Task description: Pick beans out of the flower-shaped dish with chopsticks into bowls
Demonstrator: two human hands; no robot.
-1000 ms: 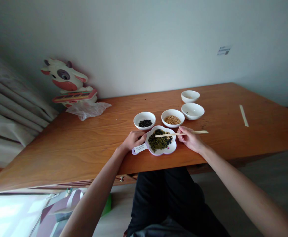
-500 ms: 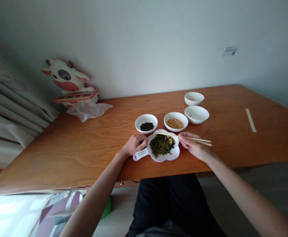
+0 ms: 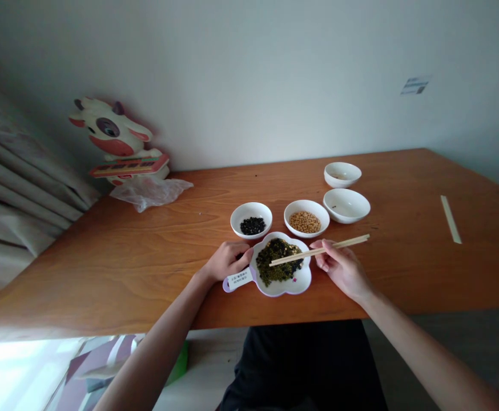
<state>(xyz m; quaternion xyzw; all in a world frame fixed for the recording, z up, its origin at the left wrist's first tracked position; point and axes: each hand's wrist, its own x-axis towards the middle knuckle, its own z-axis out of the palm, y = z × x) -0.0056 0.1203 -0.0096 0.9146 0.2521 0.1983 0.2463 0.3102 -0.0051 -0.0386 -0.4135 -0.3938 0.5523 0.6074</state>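
Note:
My right hand (image 3: 340, 268) is closed around a pair of wooden chopsticks (image 3: 347, 242). Their tips reach left over the mixed beans (image 3: 272, 270), mostly green with some black and yellow ones, in a white flower-shaped dish (image 3: 304, 282) with a lilac rim. Whether the tips touch the beans I cannot tell. My left hand (image 3: 228, 264) grips the dish at its left edge, thumb on the rim, just above the labelled handle (image 3: 240, 278). Behind the dish stand a white bowl (image 3: 234, 221) of black beans and another white bowl (image 3: 291, 209) of yellow soybeans.
Two more white bowls, a nearer one (image 3: 352, 209) and a farther one (image 3: 339, 181), stand at the right with a few specks inside. A pale strip (image 3: 450, 219) lies farther right on the wooden table (image 3: 155, 257). A cow toy (image 3: 119, 142) and clear plastic bag (image 3: 151, 194) sit back left.
The chopstick tips have come from the dish's far rim toward me, over the beans, and their rear ends have risen. My left hand stays at the dish. The view has shifted slightly.

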